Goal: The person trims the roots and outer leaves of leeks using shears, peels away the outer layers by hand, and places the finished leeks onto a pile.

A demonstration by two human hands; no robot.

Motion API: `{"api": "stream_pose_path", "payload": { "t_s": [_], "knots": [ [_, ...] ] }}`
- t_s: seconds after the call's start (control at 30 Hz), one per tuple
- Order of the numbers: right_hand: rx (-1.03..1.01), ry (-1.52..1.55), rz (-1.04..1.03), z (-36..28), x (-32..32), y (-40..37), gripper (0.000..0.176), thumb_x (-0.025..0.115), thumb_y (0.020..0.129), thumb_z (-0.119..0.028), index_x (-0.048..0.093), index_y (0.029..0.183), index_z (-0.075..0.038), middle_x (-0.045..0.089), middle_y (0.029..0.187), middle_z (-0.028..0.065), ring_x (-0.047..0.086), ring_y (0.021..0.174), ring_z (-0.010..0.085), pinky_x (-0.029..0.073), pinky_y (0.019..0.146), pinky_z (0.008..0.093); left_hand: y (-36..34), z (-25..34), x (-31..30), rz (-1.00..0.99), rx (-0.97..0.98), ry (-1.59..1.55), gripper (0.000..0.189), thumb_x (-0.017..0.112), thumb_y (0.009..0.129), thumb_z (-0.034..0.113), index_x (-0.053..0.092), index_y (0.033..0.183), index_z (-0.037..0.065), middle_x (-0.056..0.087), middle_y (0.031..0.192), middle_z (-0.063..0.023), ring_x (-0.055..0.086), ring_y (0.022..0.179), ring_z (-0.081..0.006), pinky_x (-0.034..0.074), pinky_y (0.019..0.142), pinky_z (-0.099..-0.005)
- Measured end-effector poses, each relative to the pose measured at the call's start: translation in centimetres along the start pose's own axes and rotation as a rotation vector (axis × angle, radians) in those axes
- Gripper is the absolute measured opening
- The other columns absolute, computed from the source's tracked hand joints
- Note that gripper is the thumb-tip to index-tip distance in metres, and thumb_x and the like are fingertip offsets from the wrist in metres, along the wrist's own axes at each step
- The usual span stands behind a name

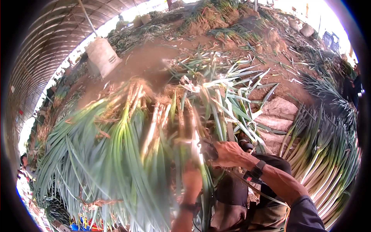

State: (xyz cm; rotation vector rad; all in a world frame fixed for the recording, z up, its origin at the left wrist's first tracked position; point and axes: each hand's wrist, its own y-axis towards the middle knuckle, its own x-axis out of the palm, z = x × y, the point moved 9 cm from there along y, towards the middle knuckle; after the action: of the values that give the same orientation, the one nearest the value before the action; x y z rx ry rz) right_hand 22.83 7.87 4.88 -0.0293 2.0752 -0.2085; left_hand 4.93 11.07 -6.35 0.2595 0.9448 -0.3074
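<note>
Reaches in from the lower right with the right forearm [284,183], sloping up and to the left to a wrist with a dark watch [256,172]. Brings the left forearm [182,220] up from the bottom edge, nearly upright, to a banded wrist and a motion-blurred left hand [192,179].

Points a long green onion stalk [196,149] away from the body, root end at the top, green leaves toward the bottom. Runs its long axis nearly upright in view, with the root end leaning slightly left. Places it in front of the body, just left of the right hand [230,154].

Closes the right hand, fingers bent, around a dark tool [208,150], seen beside the stalk; too blurred to tell its exact shape or whether touching. Sets the left hand lower, at the leafy part of the stalk; cannot tell from the blur whether open or closed, or how firmly gripping.

Shows a broad pile of rooted onions [116,135] to the left, leaves hanging toward the bottom. Shows folded sacks [276,120] beyond the right hand, and to the right a heap of pale-stemmed onions [320,162].
</note>
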Motion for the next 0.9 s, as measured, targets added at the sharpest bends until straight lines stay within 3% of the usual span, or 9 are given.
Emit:
{"api": "stream_pose_path", "payload": {
  "t_s": [0.1, 0.2, 0.27, 0.4, 0.57, 0.67, 0.77, 0.83, 0.9],
  "knots": [
    [-0.016, -0.017, 0.044, 0.3, -0.5, 1.5, 0.064, 0.074, 0.068, -0.035, 0.058, 0.116, 0.006, 0.067, 0.088, 0.0242, 0.066, 0.080, 0.0411, 0.053, 0.071, 0.0479, -0.1, 1.4, 0.1, 0.097, 0.225, 0.264, 0.047, 0.058, 0.085, 0.012, 0.052, 0.132, 0.005, 0.062, 0.116, -0.0199, 0.061, 0.103, -0.0390, 0.052, 0.086, -0.0504],
    [-0.028, -0.023, 0.069, 0.9, -0.6, 3.2, 0.055, 0.073, 0.068, -0.032, 0.060, 0.105, 0.006, 0.065, 0.084, 0.0221, 0.065, 0.074, 0.0386, 0.052, 0.067, 0.0468, 0.1, 2.6, -1.3, 0.216, 0.253, 0.277, 0.044, 0.060, 0.081, 0.009, 0.057, 0.125, 0.005, 0.061, 0.111, -0.0188, 0.059, 0.100, -0.0394, 0.048, 0.089, -0.0505],
    [-0.029, -0.012, 0.071, 1.1, -0.9, 4.0, 0.049, 0.073, 0.066, -0.030, 0.060, 0.098, 0.006, 0.064, 0.081, 0.0196, 0.063, 0.069, 0.0352, 0.051, 0.064, 0.0450, 0.3, 1.8, -0.2, 0.205, 0.306, 0.280, 0.037, 0.060, 0.080, 0.008, 0.061, 0.117, 0.005, 0.062, 0.107, -0.0180, 0.058, 0.097, -0.0391, 0.045, 0.090, -0.0504],
    [-0.020, 0.022, 0.074, 1.3, -1.6, 5.5, 0.042, 0.073, 0.065, -0.026, 0.061, 0.092, 0.003, 0.061, 0.075, 0.0150, 0.059, 0.062, 0.0279, 0.049, 0.057, 0.0410, 0.9, 1.6, 0.5, -0.011, 0.215, 0.272, 0.030, 0.057, 0.086, 0.008, 0.064, 0.115, 0.009, 0.064, 0.111, -0.0159, 0.058, 0.104, -0.0386, 0.050, 0.084, -0.0459],
    [-0.032, 0.006, 0.115, 1.8, -1.9, 7.6, 0.044, 0.071, 0.066, -0.024, 0.063, 0.099, 0.004, 0.061, 0.073, 0.0139, 0.056, 0.056, 0.0253, 0.046, 0.050, 0.0390, 2.6, 1.5, 0.5, -0.125, 0.195, 0.166, 0.025, 0.057, 0.090, 0.016, 0.068, 0.110, 0.006, 0.067, 0.107, -0.0200, 0.063, 0.098, -0.0371, 0.051, 0.085, -0.0463],
    [-0.043, 0.016, 0.135, 2.0, -2.3, 8.7, 0.048, 0.070, 0.066, -0.022, 0.064, 0.106, 0.004, 0.061, 0.071, 0.0131, 0.054, 0.053, 0.0242, 0.046, 0.046, 0.0376, 3.1, 1.7, 1.0, 0.073, 0.351, 0.145, 0.020, 0.063, 0.085, 0.027, 0.064, 0.089, 0.008, 0.066, 0.079, -0.0155, 0.065, 0.073, -0.0374, 0.054, 0.064, -0.0450],
    [-0.030, -0.020, 0.120, 2.4, -2.2, 9.6, 0.056, 0.069, 0.067, -0.022, 0.063, 0.118, 0.001, 0.060, 0.068, 0.0110, 0.053, 0.050, 0.0217, 0.045, 0.044, 0.0352, 4.4, 1.2, 1.4, -0.121, 0.058, 0.092, 0.033, 0.065, 0.084, 0.037, 0.064, 0.089, 0.005, 0.069, 0.080, -0.0181, 0.068, 0.075, -0.0382, 0.055, 0.066, -0.0461],
    [0.024, -0.048, 0.043, 2.7, -2.2, 10.2, 0.065, 0.068, 0.068, -0.022, 0.060, 0.129, -0.002, 0.059, 0.066, 0.0089, 0.052, 0.050, 0.0191, 0.044, 0.043, 0.0333, 4.7, 1.3, 2.3, -0.175, 0.048, 0.163, 0.034, 0.066, 0.083, 0.038, 0.065, 0.090, 0.005, 0.069, 0.081, -0.0200, 0.069, 0.079, -0.0383, 0.056, 0.069, -0.0466],
    [0.025, -0.003, 0.007, 1.9, -3.2, 9.4, 0.054, 0.055, 0.084, -0.022, 0.054, 0.136, -0.009, 0.048, 0.062, 0.0023, 0.043, 0.047, 0.0137, 0.036, 0.040, 0.0293, 5.0, 0.6, 3.5, -0.203, 0.015, 0.153, 0.035, 0.066, 0.082, 0.038, 0.067, 0.091, 0.004, 0.069, 0.081, -0.0217, 0.070, 0.082, -0.0390, 0.055, 0.072, -0.0476]
  ]
}}
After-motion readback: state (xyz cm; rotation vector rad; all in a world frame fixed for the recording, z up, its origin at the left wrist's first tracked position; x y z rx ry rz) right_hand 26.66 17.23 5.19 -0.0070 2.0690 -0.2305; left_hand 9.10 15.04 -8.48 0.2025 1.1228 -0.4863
